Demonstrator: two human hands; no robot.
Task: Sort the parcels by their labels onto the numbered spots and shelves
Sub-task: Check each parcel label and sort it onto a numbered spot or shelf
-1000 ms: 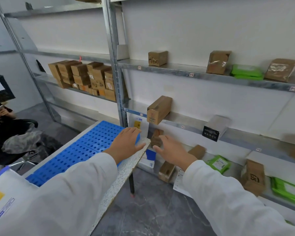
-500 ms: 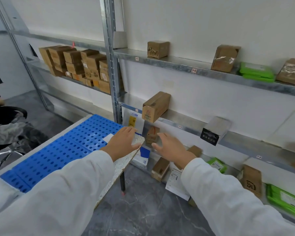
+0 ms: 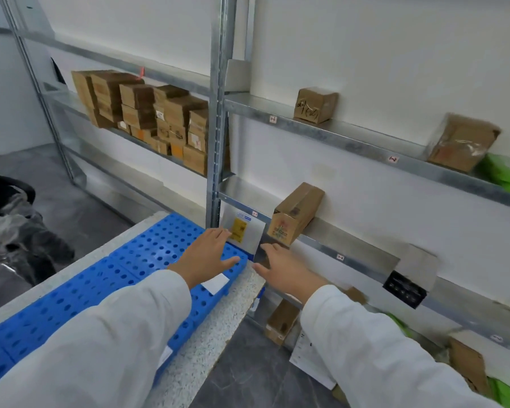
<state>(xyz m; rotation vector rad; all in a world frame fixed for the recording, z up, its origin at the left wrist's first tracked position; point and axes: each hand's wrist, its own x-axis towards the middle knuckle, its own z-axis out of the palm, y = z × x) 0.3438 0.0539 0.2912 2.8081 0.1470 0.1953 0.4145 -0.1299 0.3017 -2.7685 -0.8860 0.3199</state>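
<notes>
Sorting under way: a flat silver-grey parcel [image 3: 243, 231] with a yellow label and a blue-edged strip stands upright just beyond the far corner of the speckled tabletop [image 3: 227, 316], under the lip of the middle shelf [image 3: 359, 257] of a metal rack. The left hand [image 3: 206, 256], fingers straight and spread, holds nothing and lies over the far end of a blue perforated mat [image 3: 100, 290], fingertips near the parcel's left edge. The right hand [image 3: 283, 267], fingers likewise extended and empty, reaches to the parcel's right edge; contact cannot be made out. A tilted cardboard box [image 3: 296, 214] leans against the wall just right of the parcel. Far left, stacked cartons [image 3: 147, 113] fill another bay. A scribbled carton [image 3: 315, 105] and a taped brown parcel [image 3: 462, 142] sit well apart on the upper shelf [image 3: 351, 139]. The walls are white and the floor [image 3: 248, 378] dark grey
</notes>
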